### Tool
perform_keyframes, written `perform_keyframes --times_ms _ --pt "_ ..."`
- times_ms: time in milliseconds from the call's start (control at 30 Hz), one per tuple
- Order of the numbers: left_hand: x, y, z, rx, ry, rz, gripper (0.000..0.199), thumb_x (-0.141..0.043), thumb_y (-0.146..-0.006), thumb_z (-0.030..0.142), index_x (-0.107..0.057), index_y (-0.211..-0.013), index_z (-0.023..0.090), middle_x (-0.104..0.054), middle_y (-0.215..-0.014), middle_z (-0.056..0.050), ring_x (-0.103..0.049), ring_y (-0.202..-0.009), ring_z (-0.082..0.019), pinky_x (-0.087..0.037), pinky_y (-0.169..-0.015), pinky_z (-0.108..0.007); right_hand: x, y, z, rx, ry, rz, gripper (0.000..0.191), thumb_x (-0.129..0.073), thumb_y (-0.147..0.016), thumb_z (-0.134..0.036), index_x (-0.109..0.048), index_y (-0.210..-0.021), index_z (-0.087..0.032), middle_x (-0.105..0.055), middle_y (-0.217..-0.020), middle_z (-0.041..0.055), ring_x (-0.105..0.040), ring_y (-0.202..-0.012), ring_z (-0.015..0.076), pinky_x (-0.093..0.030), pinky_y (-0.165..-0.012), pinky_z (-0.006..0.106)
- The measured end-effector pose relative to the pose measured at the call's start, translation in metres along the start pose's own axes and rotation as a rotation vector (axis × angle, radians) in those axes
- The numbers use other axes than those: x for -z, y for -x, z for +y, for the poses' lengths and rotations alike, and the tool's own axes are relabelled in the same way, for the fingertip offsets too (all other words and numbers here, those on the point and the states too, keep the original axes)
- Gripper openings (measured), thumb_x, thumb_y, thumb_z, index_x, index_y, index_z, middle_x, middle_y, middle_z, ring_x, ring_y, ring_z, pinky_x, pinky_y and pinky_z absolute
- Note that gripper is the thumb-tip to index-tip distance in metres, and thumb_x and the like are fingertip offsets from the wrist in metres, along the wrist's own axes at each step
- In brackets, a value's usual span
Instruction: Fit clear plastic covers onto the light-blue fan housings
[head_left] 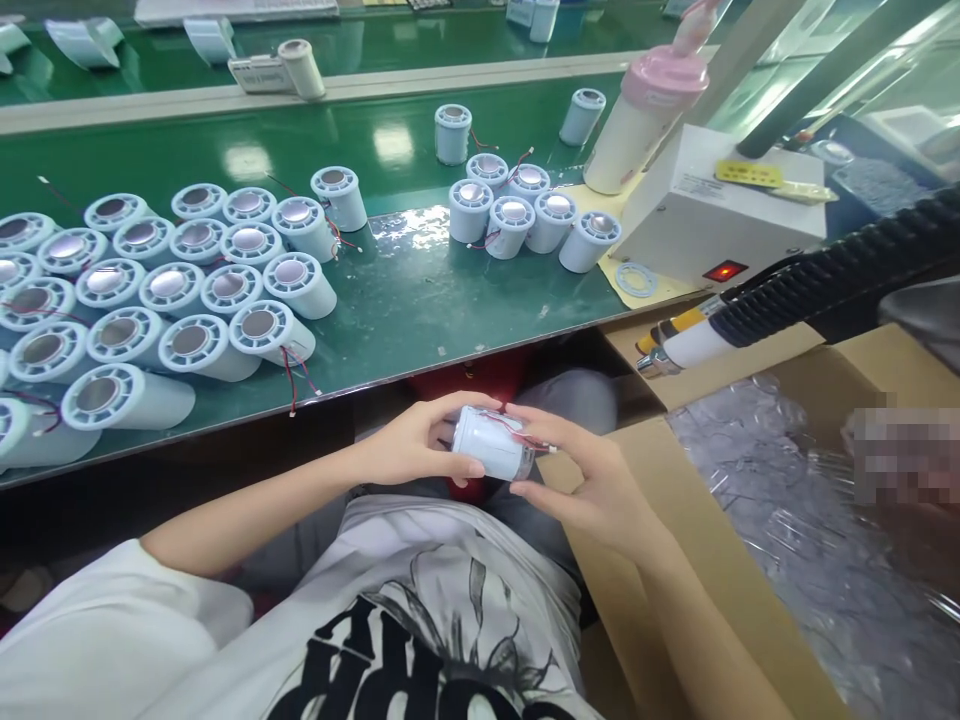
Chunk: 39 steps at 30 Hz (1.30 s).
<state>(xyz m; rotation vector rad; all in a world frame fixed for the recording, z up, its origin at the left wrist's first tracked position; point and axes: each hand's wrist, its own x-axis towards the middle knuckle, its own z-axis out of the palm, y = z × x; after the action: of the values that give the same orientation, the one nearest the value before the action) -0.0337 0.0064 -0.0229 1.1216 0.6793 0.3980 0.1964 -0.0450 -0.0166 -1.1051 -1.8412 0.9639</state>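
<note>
Between my two hands, over my lap in front of the table edge, a light blue cylinder (489, 445) lies on its side with thin red and white wires along its top. My left hand (420, 445) is wrapped round its left end, thumb across the near side. Fingers of my right hand (581, 475) grip the right end, near the wires and a small white connector. Many similar blue cylinders (196, 343) stand on the left of the green table (390, 325). A smaller group (512, 215) stands farther back, right of the middle.
A white machine (694, 205) with a lit red switch is at the right, beside a pink-lidded bottle (645, 105). A black ribbed hose (840, 265) reaches in from the right. Below it, a cardboard box (705, 530) holds clear plastic pieces (795, 520).
</note>
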Motion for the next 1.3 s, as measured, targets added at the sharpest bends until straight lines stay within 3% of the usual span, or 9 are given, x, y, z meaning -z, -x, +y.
perform_keyframes --times_ms 67,167,300,433,700,867,1133,1300 --pt "0.000 0.000 0.002 -0.001 -0.025 -0.028 0.069 -0.077 -0.072 0.031 -0.046 -0.133 0.022 -0.058 -0.126 -0.014 -0.065 -0.094 -0.022 -0.058 -0.067 -0.031 0.001 0.002 -0.002 0.034 0.056 -0.019 0.041 -0.075 -0.075 -0.020 -0.060 -0.113 -0.022 -0.065 -0.125 0.0119 -0.063 -0.113 0.0245 -0.054 -0.094 0.038" --pt "0.003 -0.001 0.005 -0.091 -0.209 -0.031 0.072 -0.079 -0.070 0.031 -0.048 -0.135 0.022 -0.059 -0.128 -0.013 -0.064 -0.102 -0.024 -0.056 -0.081 -0.034 0.003 0.002 -0.005 -0.049 0.056 -0.049 0.041 -0.074 -0.077 -0.025 -0.059 -0.116 -0.022 -0.066 -0.123 0.0112 -0.064 -0.111 0.0248 -0.054 -0.093 0.039" --pt "0.006 -0.001 0.005 -0.261 -0.372 -0.046 0.072 -0.081 -0.068 0.027 -0.051 -0.134 0.024 -0.056 -0.135 -0.013 -0.057 -0.119 -0.027 -0.052 -0.094 -0.037 0.006 0.003 -0.007 -0.209 -0.094 -0.078 0.041 -0.072 -0.080 -0.028 -0.056 -0.118 -0.023 -0.065 -0.123 0.0098 -0.062 -0.114 0.0267 -0.055 -0.093 0.040" --pt "0.007 0.001 0.006 -0.338 -0.453 -0.076 0.074 -0.080 -0.069 0.025 -0.050 -0.137 0.025 -0.055 -0.137 -0.013 -0.055 -0.124 -0.028 -0.050 -0.098 -0.039 0.006 0.003 -0.008 -0.292 -0.220 -0.098 0.039 -0.072 -0.079 -0.030 -0.056 -0.115 -0.025 -0.065 -0.117 0.0076 -0.064 -0.108 0.0248 -0.057 -0.089 0.038" --pt "0.008 0.003 0.006 -0.391 -0.493 -0.093 0.081 -0.080 -0.068 0.018 -0.045 -0.141 0.027 -0.053 -0.140 -0.013 -0.053 -0.126 -0.028 -0.049 -0.100 -0.039 0.003 0.000 -0.008 -0.443 -0.496 -0.055 0.032 -0.073 -0.077 -0.036 -0.057 -0.103 -0.024 -0.066 -0.103 0.0053 -0.066 -0.089 0.0192 -0.058 -0.070 0.029" --pt "0.007 0.003 0.007 -0.396 -0.498 -0.105 0.081 -0.079 -0.069 0.018 -0.045 -0.141 0.027 -0.053 -0.140 -0.013 -0.052 -0.127 -0.029 -0.049 -0.100 -0.039 0.001 -0.002 -0.007 -0.550 -0.584 -0.057 0.035 -0.073 -0.075 -0.044 -0.057 -0.098 -0.023 -0.068 -0.094 0.0042 -0.066 -0.086 0.0189 -0.057 -0.070 0.030" --pt "0.007 0.003 0.009 -0.421 -0.536 -0.118 0.078 -0.077 -0.071 0.019 -0.044 -0.142 0.027 -0.052 -0.142 -0.013 -0.052 -0.128 -0.028 -0.049 -0.101 -0.039 -0.005 -0.004 -0.003 -0.690 -0.769 -0.015 0.035 -0.071 -0.073 -0.049 -0.058 -0.090 -0.021 -0.061 -0.079 -0.0005 -0.061 -0.062 0.0124 -0.056 -0.053 0.025" --pt "0.007 0.003 0.009 -0.417 -0.536 -0.116 0.076 -0.076 -0.072 0.021 -0.044 -0.141 0.027 -0.052 -0.141 -0.013 -0.052 -0.128 -0.028 -0.050 -0.100 -0.039 -0.010 -0.005 -0.003 -0.790 -0.883 -0.043 0.044 -0.072 -0.069 -0.056 -0.057 -0.089 -0.020 -0.061 -0.068 -0.0019 -0.062 -0.056 0.0134 -0.055 -0.048 0.025"
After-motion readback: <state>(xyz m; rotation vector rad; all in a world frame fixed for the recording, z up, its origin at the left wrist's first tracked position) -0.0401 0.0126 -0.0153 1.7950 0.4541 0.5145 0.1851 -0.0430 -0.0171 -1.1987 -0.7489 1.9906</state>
